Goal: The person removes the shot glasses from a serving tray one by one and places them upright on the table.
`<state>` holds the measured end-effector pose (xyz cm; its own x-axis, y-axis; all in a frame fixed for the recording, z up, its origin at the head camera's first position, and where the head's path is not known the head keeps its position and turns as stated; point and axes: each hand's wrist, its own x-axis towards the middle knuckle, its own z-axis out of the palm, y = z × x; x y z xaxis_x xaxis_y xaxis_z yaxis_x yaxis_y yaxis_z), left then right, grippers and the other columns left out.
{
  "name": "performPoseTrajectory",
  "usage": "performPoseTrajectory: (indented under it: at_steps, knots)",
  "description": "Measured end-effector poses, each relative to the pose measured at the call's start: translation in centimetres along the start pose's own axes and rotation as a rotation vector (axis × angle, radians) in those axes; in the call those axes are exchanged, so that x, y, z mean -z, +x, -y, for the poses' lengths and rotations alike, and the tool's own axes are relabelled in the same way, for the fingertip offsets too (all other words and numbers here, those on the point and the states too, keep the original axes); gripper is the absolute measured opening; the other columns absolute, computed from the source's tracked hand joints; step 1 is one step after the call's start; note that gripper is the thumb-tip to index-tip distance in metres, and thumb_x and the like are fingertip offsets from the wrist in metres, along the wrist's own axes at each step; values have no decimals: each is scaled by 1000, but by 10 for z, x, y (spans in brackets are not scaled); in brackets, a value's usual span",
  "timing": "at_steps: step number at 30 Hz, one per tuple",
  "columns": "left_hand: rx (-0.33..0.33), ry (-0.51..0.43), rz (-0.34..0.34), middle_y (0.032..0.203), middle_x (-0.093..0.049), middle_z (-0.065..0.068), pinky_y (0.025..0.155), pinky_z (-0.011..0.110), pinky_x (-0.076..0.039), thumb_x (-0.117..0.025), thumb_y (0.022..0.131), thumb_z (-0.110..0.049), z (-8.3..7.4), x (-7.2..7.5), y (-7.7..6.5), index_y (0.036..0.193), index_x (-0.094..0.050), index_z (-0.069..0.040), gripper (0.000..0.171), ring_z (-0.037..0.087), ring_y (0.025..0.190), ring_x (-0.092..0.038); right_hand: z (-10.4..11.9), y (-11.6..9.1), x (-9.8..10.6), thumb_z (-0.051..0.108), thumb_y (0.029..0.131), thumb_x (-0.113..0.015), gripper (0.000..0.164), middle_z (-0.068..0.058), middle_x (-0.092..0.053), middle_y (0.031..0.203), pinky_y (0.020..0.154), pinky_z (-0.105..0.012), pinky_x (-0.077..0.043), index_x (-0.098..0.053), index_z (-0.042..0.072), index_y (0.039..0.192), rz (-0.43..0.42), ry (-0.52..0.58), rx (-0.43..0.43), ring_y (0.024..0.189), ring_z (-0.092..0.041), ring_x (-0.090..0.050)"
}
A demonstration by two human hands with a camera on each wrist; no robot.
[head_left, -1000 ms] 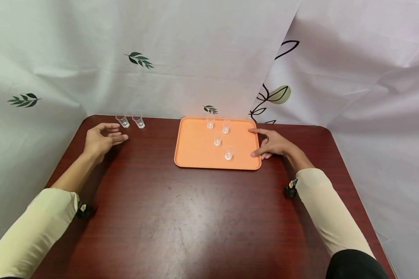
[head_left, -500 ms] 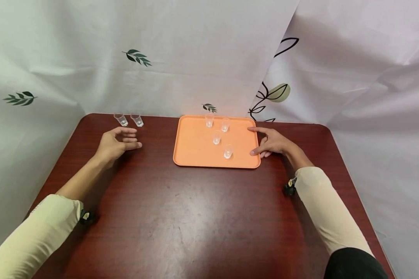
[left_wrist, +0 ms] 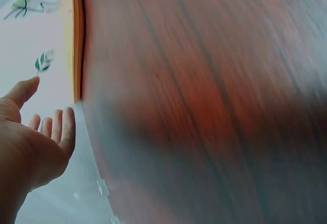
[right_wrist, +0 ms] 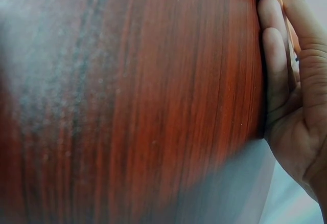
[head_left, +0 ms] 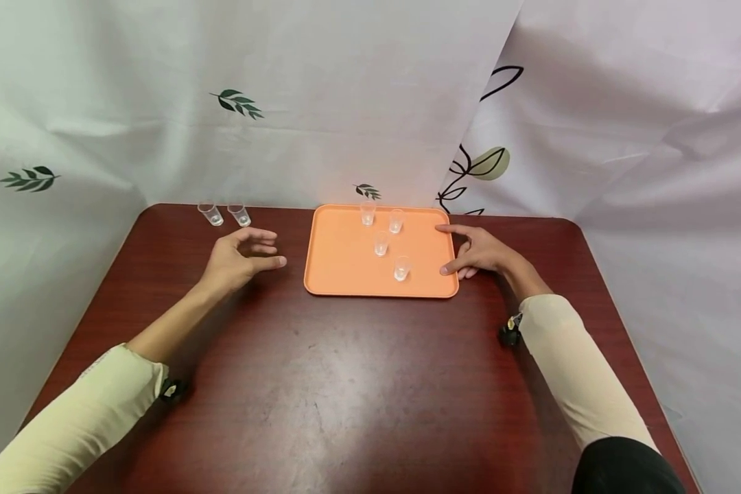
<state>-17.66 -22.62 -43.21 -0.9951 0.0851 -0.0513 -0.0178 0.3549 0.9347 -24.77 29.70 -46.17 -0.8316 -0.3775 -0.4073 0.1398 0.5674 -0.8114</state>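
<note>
Two cups point(head_left: 225, 214) stand at the far left of the table point(head_left: 346, 384), side by side, behind the left hand.

Left hand point(head_left: 239, 258) hovers over the table between those cups and the tray point(head_left: 339, 264), fingers loosely spread, holding nothing; the wrist view shows an empty palm. Risk: a sweep backward could clip the light cups and tip them.

Four cups point(head_left: 384, 237) stand upright and scattered on the tray, none touching. Risk: any jolt or tilt of the tray would likely slide or topple them, the near one point(head_left: 401, 268) first.

Right hand point(head_left: 478, 251) rests at the tray's right edge, fingers straight against the rim, thumb near the front corner. Whether it grips, I cannot tell. Risk: a one-sided push would skew the tray.
</note>
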Motion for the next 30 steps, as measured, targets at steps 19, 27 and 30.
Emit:
performPoseTrajectory:
  at_steps: [19, 27, 30]
  knots:
    - [-70, -100, 141, 128, -76, 28, 89, 18, -66, -97, 89, -7, -19, -81, 1, 135, -73, 6, 55, 20, 106, -79, 3, -1, -2, 13, 84, -102, 109, -3, -72, 63, 55, -28, -65, -43, 27, 175, 4, 37, -7, 55, -12, -73]
    - [-49, -139, 193, 129, -77, 26, 90, 21, -68, -98, 88, -9, -25, -113, 2, 135, -74, 4, 55, 33, 113, -80, 2, -2, -1, 10, 84, -102, 109, -4, -73, 63, 55, -28, -65, -43, 26, 175, 5, 43, 0, 55, -12, -73]
    - [-48, -143, 200, 129, -77, 24, 91, 21, -67, -98, 87, -9, -26, -123, 3, 135, -75, 3, 54, 37, 115, -80, 1, -1, -1, 11, 84, -102, 109, -4, -73, 63, 55, -28, -65, -43, 26, 174, 3, 42, -1, 56, -12, -73]
